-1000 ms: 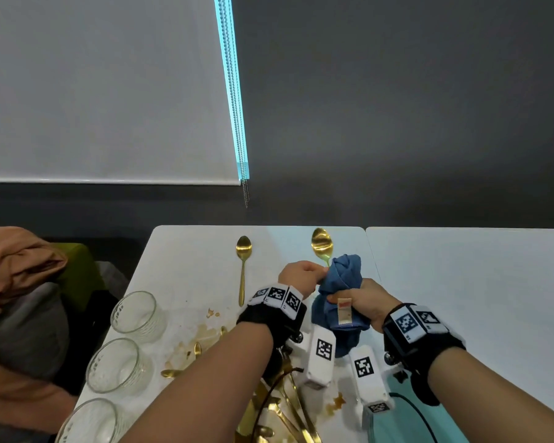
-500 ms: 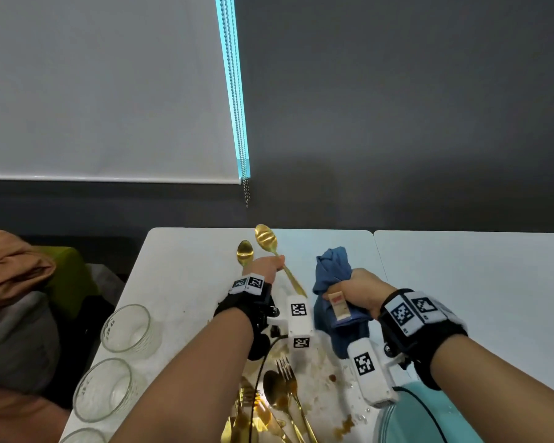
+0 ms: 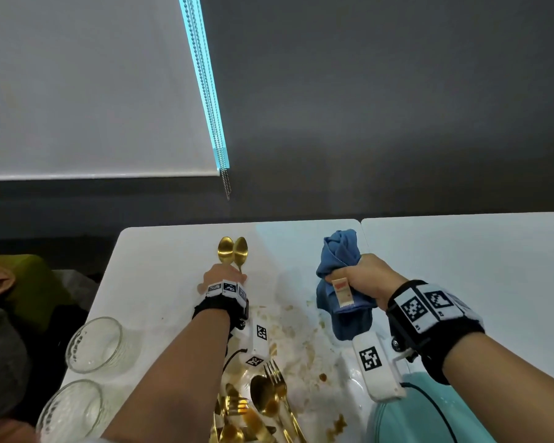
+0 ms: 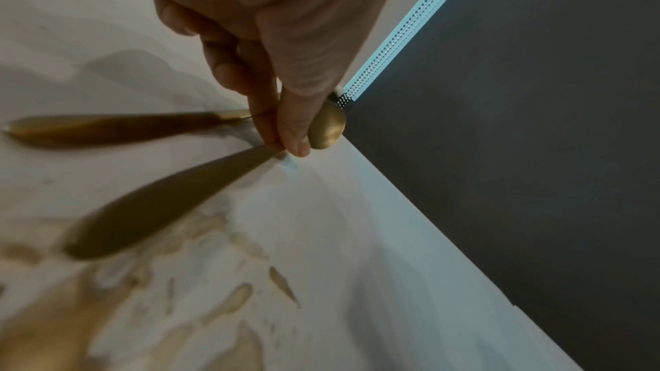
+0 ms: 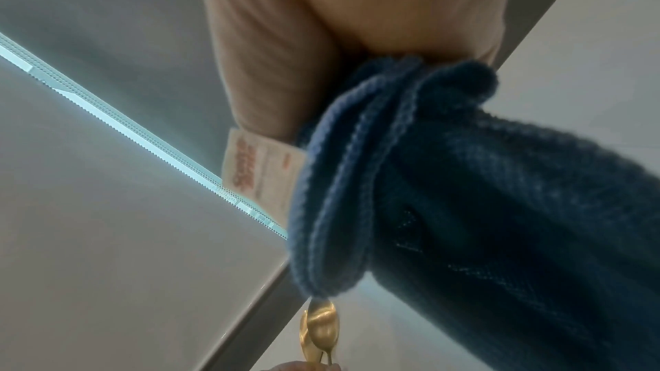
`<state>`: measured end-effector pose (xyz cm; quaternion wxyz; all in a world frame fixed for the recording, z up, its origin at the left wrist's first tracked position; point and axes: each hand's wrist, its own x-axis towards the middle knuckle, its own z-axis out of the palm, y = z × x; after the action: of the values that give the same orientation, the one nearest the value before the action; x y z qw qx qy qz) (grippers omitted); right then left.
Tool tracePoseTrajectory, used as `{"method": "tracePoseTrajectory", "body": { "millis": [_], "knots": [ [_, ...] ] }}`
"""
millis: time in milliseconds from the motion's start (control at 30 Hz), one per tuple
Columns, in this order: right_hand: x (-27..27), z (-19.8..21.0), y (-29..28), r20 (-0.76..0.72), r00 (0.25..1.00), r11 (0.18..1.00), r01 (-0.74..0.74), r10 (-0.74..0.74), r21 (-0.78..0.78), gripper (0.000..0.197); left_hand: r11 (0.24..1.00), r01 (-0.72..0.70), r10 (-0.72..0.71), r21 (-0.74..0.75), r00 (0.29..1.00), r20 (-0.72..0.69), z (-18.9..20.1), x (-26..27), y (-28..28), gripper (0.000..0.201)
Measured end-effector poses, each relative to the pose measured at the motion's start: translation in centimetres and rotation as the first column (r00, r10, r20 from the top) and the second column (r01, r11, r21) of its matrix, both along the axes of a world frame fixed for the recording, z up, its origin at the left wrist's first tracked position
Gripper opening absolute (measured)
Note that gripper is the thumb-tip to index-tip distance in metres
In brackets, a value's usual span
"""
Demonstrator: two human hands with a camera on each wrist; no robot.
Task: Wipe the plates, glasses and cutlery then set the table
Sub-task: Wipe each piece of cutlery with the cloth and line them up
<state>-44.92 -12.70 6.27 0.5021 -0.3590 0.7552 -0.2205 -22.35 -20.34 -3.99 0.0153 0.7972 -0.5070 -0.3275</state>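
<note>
Head view: L hand [image 3: 223, 278] at far part of white bench [image 3: 160, 282], fingers pinching handle of gold spoon [image 3: 240, 251]; its bowl sits just beside bowl of 2nd gold spoon [image 3: 225, 249]. R hand [image 3: 367, 279] fist-curled round bunched blue cloth [image 3: 341, 276], held above bench. 2 glasses [image 3: 98, 343] at L edge. Cutlery pile [image 3: 263, 407] near, among brown stains.

L wrist view: thumb + fingers [image 4: 296, 123] nip spoon neck; both handles lie over stained bench.

R wrist view: cloth fills frame w/ white label [image 5: 260, 171]; spoon bowls below.

Dim room, cyan window glow; wrist views blurred, perhaps from motion.
</note>
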Motion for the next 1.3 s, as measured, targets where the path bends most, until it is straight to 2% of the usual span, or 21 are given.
{"method": "tracePoseTrajectory", "body": {
  "millis": [133,200,300,367,400,433,500,533,567,600,667,767,867,933,1033,1133,1167,1233,1300],
  "knots": [
    [-0.2,0.2,0.5,0.068,0.997,1.000,0.029,-0.029,0.006,0.012,0.999,0.029,-0.023,-0.042,0.993,0.115,-0.2,-0.3,0.3,0.028],
    [-0.4,0.4,0.8,0.145,0.988,0.999,0.049,-0.049,0.004,0.012,0.996,0.051,-0.041,-0.075,0.991,0.127,0.1,-0.7,0.5,0.029],
    [-0.8,0.7,1.6,0.266,0.962,0.998,0.061,-0.062,0.014,0.009,0.988,-0.027,0.019,-0.153,0.998,-0.057,1.2,-1.8,1.2,0.037],
    [-1.3,1.0,2.3,0.355,0.933,0.998,0.063,-0.066,0.021,0.007,0.980,0.000,-0.055,-0.201,0.961,-0.272,2.7,-3.4,1.8,0.041],
    [-1.6,1.3,2.7,0.405,0.912,0.998,0.067,-0.068,0.016,0.007,0.974,0.053,-0.137,-0.221,0.913,-0.384,3.8,-4.3,2.3,0.041],
    [-1.9,1.5,3.1,0.459,0.886,0.997,0.072,-0.070,0.014,0.010,0.968,0.110,-0.212,-0.225,0.836,-0.506,4.9,-5.3,2.9,0.041],
    [-2.4,2.3,4.0,0.553,0.829,0.997,0.081,-0.078,0.020,0.016,0.955,0.236,-0.290,-0.178,0.623,-0.727,7.7,-7.0,4.3,0.042],
    [-2.5,2.7,4.5,0.585,0.807,0.996,0.083,-0.079,0.021,0.020,0.938,0.309,-0.309,-0.160,0.527,-0.792,8.9,-7.6,5.0,0.043],
    [-2.7,3.1,4.9,0.605,0.793,0.996,0.084,-0.075,0.013,0.025,0.915,0.372,-0.329,-0.156,0.466,-0.821,9.8,-8.2,5.4,0.042],
    [-2.8,3.6,5.4,0.599,0.799,0.997,0.078,-0.060,-0.004,0.034,0.895,0.420,-0.348,-0.153,0.441,-0.827,10.5,-8.5,5.8,0.038],
    [-3.2,4.4,6.3,0.585,0.810,0.997,0.067,-0.035,-0.032,0.048,0.868,0.476,-0.379,-0.141,0.451,-0.808,11.5,-8.8,6.5,0.022],
    [-4.1,5.9,7.6,0.517,0.855,0.996,0.070,-0.034,-0.050,0.027,0.847,0.516,-0.418,-0.124,0.504,-0.756,12.5,-8.4,7.3,0.003],
    [-5.0,6.9,8.8,0.425,0.904,0.994,0.077,-0.034,-0.083,0.020,0.830,0.541,-0.466,-0.136,0.539,-0.702,13.1,-8.0,8.0,0.014],
    [-5.9,6.9,9.4,0.334,0.941,0.991,0.087,-0.049,-0.099,0.015,0.828,0.545,-0.478,-0.128,0.568,-0.670,13.4,-7.9,8.6,0.013],
    [-7.4,6.9,10.5,0.263,0.961,0.980,0.128,-0.086,-0.149,0.020,0.851,0.511,-0.448,-0.124,0.580,-0.680,13.3,-7.8,9.6,0.012],
    [-8.8,7.8,11.5,0.233,0.972,0.984,0.077,-0.038,-0.163,0.017,0.850,0.506,-0.467,-0.149,0.591,-0.658,13.3,-8.1,10.5,0.014],
    [-9.2,8.2,11.7,0.218,0.976,0.985,0.045,-0.008,-0.165,0.019,0.851,0.501,-0.468,-0.153,0.594,-0.655,13.4,-8.2,10.8,0.016],
    [-10.1,9.4,12.2,0.194,0.980,0.991,-0.026,0.052,-0.134,0.041,0.858,0.488,-0.465,-0.159,0.610,-0.641,13.4,-8.5,11.2,0.017],
    [-10.9,10.6,12.5,0.243,0.961,0.989,-0.107,0.129,-0.103,0.063,0.866,0.469,-0.468,-0.175,0.635,-0.614,13.7,-9.0,11.3,0.017]
  ]
}}
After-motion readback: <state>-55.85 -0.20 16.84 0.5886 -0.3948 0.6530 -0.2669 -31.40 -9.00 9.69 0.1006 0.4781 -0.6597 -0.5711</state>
